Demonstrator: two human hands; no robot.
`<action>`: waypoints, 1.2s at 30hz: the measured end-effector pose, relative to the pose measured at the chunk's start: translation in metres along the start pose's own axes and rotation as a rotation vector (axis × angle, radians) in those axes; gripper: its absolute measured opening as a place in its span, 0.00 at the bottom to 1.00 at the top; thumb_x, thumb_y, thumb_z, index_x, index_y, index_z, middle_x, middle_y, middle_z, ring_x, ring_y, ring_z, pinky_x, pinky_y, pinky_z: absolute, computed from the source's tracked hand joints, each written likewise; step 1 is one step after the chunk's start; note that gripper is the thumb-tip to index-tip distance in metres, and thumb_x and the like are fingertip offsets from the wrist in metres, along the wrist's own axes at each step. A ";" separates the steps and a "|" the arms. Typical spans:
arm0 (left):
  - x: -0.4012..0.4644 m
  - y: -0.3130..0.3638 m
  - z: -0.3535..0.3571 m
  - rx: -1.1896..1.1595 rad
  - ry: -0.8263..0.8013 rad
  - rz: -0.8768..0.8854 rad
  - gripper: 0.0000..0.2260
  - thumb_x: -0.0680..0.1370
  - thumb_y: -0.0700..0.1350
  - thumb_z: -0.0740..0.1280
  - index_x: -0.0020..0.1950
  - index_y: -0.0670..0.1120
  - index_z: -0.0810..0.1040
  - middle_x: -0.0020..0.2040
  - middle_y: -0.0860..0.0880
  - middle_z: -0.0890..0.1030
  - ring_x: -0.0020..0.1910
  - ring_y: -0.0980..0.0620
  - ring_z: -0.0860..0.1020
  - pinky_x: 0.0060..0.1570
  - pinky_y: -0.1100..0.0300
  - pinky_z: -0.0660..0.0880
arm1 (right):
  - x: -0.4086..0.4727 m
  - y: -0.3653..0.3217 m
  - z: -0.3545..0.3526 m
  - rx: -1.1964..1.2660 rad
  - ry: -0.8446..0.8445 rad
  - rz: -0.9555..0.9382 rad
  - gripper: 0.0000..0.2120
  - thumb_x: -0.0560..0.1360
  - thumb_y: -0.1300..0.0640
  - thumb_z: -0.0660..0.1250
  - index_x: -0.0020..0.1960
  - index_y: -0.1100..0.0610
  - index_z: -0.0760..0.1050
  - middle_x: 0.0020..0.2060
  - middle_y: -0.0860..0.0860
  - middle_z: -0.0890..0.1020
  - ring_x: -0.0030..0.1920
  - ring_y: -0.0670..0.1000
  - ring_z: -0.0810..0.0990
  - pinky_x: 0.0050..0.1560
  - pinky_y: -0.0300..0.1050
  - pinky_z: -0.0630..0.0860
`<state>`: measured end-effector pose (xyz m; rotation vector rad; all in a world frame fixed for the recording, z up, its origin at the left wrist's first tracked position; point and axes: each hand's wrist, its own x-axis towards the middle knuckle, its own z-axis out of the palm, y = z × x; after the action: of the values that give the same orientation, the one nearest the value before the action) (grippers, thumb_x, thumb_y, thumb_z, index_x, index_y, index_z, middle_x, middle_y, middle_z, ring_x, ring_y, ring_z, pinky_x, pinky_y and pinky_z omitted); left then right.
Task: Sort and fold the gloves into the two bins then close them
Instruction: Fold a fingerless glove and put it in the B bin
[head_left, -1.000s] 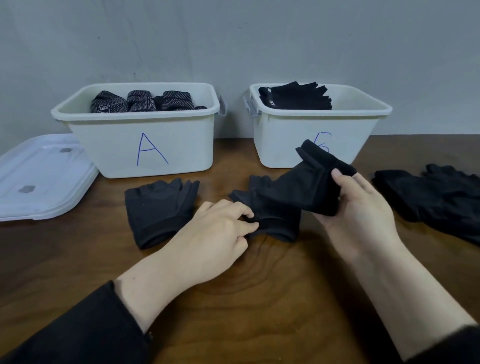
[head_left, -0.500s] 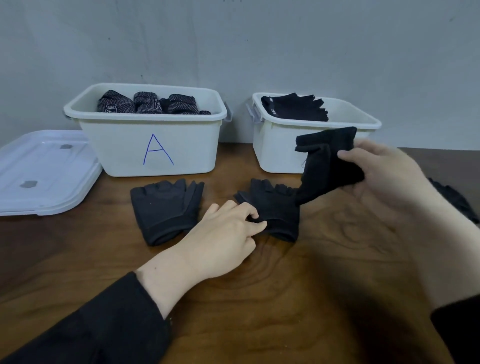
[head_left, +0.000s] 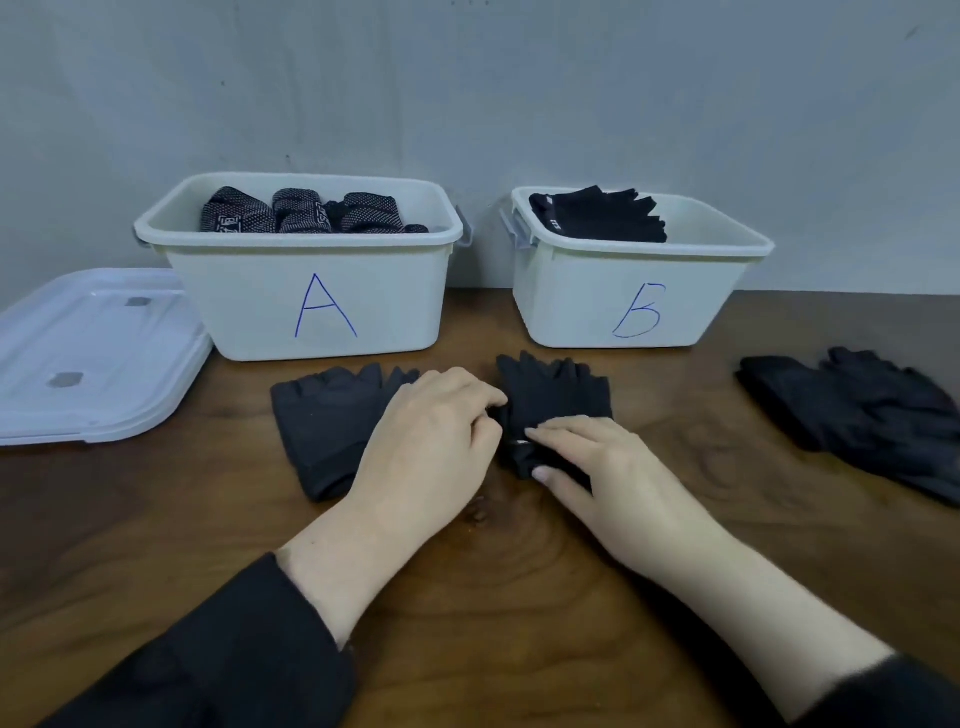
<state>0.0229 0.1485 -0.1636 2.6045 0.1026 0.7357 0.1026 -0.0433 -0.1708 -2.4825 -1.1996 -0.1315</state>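
Two white bins stand at the back of the wooden table. Bin A (head_left: 332, 312) holds rolled patterned gloves (head_left: 301, 213); bin B (head_left: 623, 296) holds folded black gloves (head_left: 602, 215). A black fingerless glove pair (head_left: 556, 400) lies folded in front of the bins. My left hand (head_left: 431, 431) grips its left edge with curled fingers. My right hand (head_left: 597, 467) pinches its near end between thumb and fingers. Another black glove (head_left: 322, 426) lies flat to the left, partly under my left hand.
A clear lid (head_left: 88, 358) lies flat at the left of bin A. A heap of black gloves (head_left: 857, 415) sits at the right of the table. Latch clips hang on the bins' facing sides. A grey wall stands right behind the bins.
My right hand brought the lifted half of the glove pair down from in front of bin B onto the part lying on the table. My left hand stayed on the glove's left edge.
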 end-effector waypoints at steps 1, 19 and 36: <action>0.000 -0.001 0.002 0.011 -0.028 0.004 0.17 0.78 0.46 0.56 0.59 0.48 0.83 0.55 0.54 0.81 0.53 0.52 0.76 0.57 0.49 0.73 | -0.005 -0.001 0.002 0.027 -0.009 0.037 0.21 0.80 0.46 0.66 0.72 0.47 0.74 0.67 0.42 0.77 0.69 0.45 0.72 0.70 0.48 0.70; 0.002 0.011 0.018 0.214 -0.228 -0.030 0.24 0.80 0.66 0.53 0.71 0.59 0.73 0.61 0.58 0.79 0.62 0.56 0.73 0.67 0.55 0.62 | 0.006 0.036 -0.012 0.328 0.108 0.497 0.20 0.82 0.42 0.59 0.73 0.44 0.69 0.67 0.42 0.78 0.69 0.49 0.74 0.64 0.44 0.71; 0.000 0.015 0.027 0.133 -0.381 0.056 0.22 0.83 0.60 0.50 0.78 0.63 0.61 0.78 0.58 0.63 0.77 0.59 0.58 0.75 0.58 0.50 | 0.028 0.019 -0.006 0.784 0.334 0.606 0.29 0.79 0.64 0.66 0.77 0.48 0.65 0.56 0.39 0.79 0.52 0.36 0.77 0.58 0.41 0.77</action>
<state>0.0361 0.1248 -0.1776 2.8337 -0.0375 0.2459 0.1357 -0.0352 -0.1641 -1.8965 -0.2379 0.0782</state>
